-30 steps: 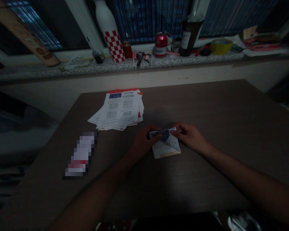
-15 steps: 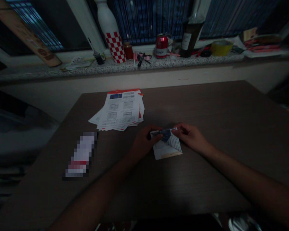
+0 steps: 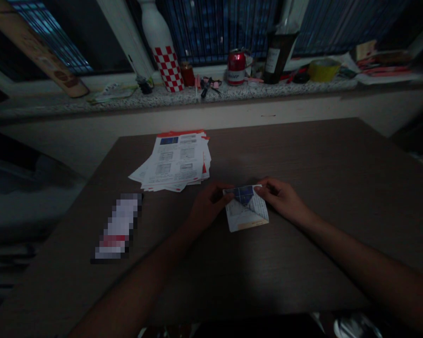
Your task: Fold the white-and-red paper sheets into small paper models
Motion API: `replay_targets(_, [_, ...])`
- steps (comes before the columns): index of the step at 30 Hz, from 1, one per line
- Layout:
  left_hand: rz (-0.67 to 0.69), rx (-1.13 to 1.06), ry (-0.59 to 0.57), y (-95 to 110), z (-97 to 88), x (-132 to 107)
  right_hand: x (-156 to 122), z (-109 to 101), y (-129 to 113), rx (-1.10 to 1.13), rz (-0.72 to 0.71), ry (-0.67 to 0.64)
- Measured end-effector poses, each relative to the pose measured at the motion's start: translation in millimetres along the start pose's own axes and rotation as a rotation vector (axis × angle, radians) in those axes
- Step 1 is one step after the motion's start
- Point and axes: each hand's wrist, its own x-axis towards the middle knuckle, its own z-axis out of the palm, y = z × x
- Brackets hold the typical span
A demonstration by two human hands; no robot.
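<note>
Where the view begins at the far left, a long wooden bat (image 3: 38, 49) leans across the window, its upper end cut off by the frame, above a speckled granite sill (image 3: 91, 104); on the dark wooden table (image 3: 303, 155) below, a pixelated oblong object (image 3: 118, 226) lies blurred past identifying; just right of it sits a loose stack of printed leaflets (image 3: 172, 159); behind, on the sill, stand a red-checkered white bottle (image 3: 164, 61), its top cut off, and a red can (image 3: 236, 68); small clutter (image 3: 207, 87) between them is too small to make out; the left hand (image 3: 209, 206) pinches the upper left edge of a folded paper (image 3: 246, 211), which lies flat on the table, its blue printed flap on top; the right hand (image 3: 282, 199) grips its upper right corner, so the hands stay apart with the paper between them, and fingers hide its corners; farther right, a dark glass bottle (image 3: 277, 58) and a yellow tape roll (image 3: 323, 70) stand on the sill, beside papers (image 3: 384, 70) lost in shadow.
</note>
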Motion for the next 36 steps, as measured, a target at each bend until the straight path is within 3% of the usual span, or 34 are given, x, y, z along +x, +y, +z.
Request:
replay_targets(8, [0.064,-0.030,0.059,3.2,-6.2,1.9,1.3,-3.2,1.5,-0.015,-0.020,0.034])
replay_targets(19, [0.111,0.222,0.015,6.5,-15.3,4.3,1.1,-2.7,2.2,-0.011,-0.051,0.015])
replay_targets(27, [0.096,0.133,0.089,6.4,-10.2,5.7,-0.9,0.8,-0.2,0.001,-0.038,0.014])
replay_targets(33, [0.069,0.004,-0.034,5.2,-3.6,1.9,-1.2,2.1,1.3,0.011,-0.035,0.020])
replay_targets(36, [0.030,-0.032,-0.038,3.6,-1.2,1.7,-1.7,3.0,0.5,0.031,-0.020,0.008])
